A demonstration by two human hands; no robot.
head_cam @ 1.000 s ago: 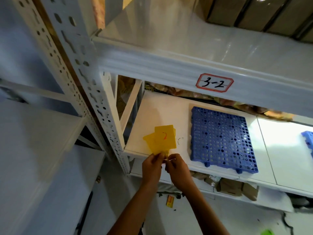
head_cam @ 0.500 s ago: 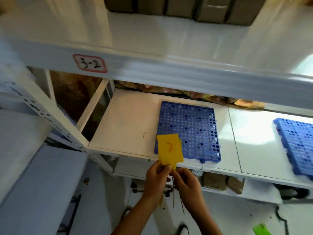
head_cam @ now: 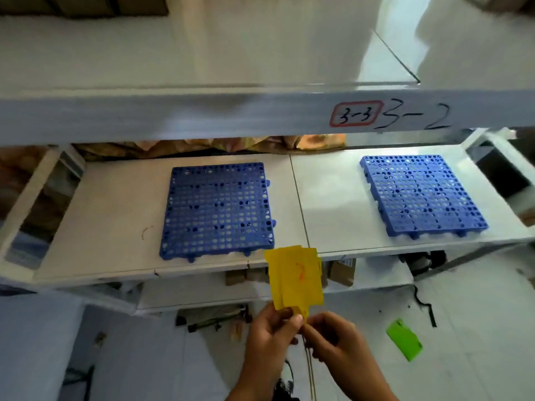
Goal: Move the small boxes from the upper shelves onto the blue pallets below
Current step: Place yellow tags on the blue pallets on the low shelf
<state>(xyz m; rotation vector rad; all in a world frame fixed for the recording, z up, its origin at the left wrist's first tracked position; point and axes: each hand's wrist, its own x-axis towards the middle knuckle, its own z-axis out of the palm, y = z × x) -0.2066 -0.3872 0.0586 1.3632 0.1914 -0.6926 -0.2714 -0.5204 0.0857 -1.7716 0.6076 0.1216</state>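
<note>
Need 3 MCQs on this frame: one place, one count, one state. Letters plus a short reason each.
1. Where is the green object?
A. on the floor at lower right
B. on the left pallet
C. on the top shelf

2. How many blue pallets lie on the shelf?
A. one
B. two
C. four

3. What is on the pallets?
A. small boxes
B. yellow tags
C. nothing

Answers:
1 A: it lies on the pale floor, right of the hands.
2 B: a left pallet and a right pallet sit side by side.
3 C: both grids show bare; the yellow tags are pinched by the left hand and right hand in front of the shelf.
</note>
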